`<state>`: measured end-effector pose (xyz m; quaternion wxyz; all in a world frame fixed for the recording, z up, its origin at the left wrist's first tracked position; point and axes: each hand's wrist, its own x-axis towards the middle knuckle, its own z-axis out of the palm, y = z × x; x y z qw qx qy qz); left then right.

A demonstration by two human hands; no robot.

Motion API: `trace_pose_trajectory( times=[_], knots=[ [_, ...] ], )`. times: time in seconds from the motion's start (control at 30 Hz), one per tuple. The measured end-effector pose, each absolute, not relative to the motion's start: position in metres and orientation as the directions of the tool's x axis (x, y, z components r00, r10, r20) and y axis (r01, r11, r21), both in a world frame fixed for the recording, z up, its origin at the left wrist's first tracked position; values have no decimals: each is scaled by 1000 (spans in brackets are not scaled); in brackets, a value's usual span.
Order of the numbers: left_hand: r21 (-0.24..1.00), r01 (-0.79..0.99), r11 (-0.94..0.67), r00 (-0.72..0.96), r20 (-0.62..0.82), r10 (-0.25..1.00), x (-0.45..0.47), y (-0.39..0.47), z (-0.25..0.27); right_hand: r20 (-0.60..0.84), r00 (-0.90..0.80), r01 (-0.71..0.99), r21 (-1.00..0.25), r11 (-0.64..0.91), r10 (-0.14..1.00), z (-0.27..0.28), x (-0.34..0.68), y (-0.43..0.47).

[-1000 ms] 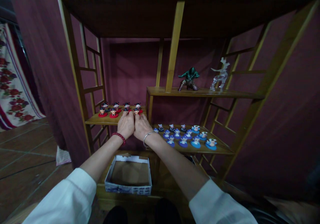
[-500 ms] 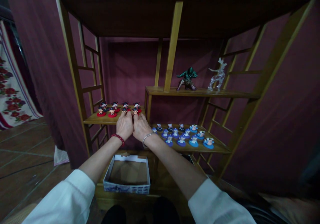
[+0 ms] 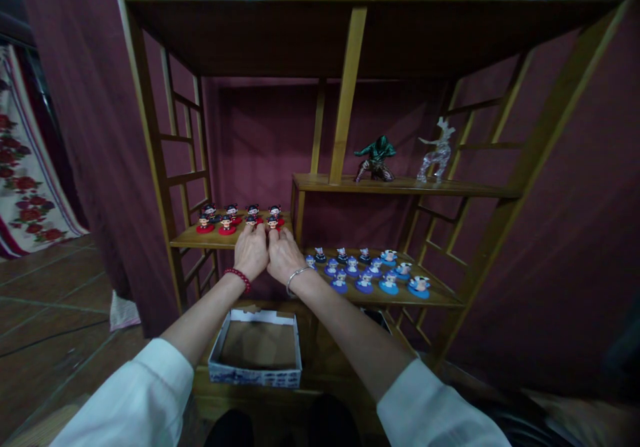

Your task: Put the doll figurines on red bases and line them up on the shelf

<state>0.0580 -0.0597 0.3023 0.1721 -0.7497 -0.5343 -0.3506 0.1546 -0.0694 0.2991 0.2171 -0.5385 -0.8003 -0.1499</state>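
Note:
My left hand (image 3: 251,254) is at the front edge of the left shelf (image 3: 187,237), its curled fingers at the base of a small black-haired figurine (image 3: 251,222). Right beside it, my right hand (image 3: 286,255) has its fingers closed at the base of a similar figurine (image 3: 273,222). Both bases are mostly hidden behind my hands, so the exact grip is hard to see. To the left stand two front-row figurines on red discs, one of them a figurine (image 3: 227,224). Behind runs a row of figurines with dark hair buns, including a figurine (image 3: 231,212).
Blue and purple figurines (image 3: 365,282) stand in rows on the lower right shelf (image 3: 440,294). Above them are a green crouching statuette (image 3: 379,157) and a clear statuette (image 3: 438,154). An open cardboard box (image 3: 256,375) lies below my hands. Wooden posts (image 3: 347,100) frame the shelves.
The view has shifted slightly, so everything sits a little lower and further right. My hands stay at the same two figurines, with no clear movement against the shelf.

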Motion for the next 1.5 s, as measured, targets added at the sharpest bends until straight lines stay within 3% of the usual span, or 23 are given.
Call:
trace_pose_trajectory(
  times=[0.5, 1.2, 1.5],
  knots=[
    [123, 936, -331, 150, 710, 688, 59, -67, 299, 520, -323, 927, 8, 374, 790, 296, 153, -74],
    [235, 752, -616, 183, 823, 537, 60, -111, 244, 624, -378, 869, -16, 495, 684, 258, 166, -122],
    [379, 689, -618, 215, 707, 674, 68, -126, 183, 554, -392, 836, -119, 536, 734, 188, 172, -138]
  ],
)
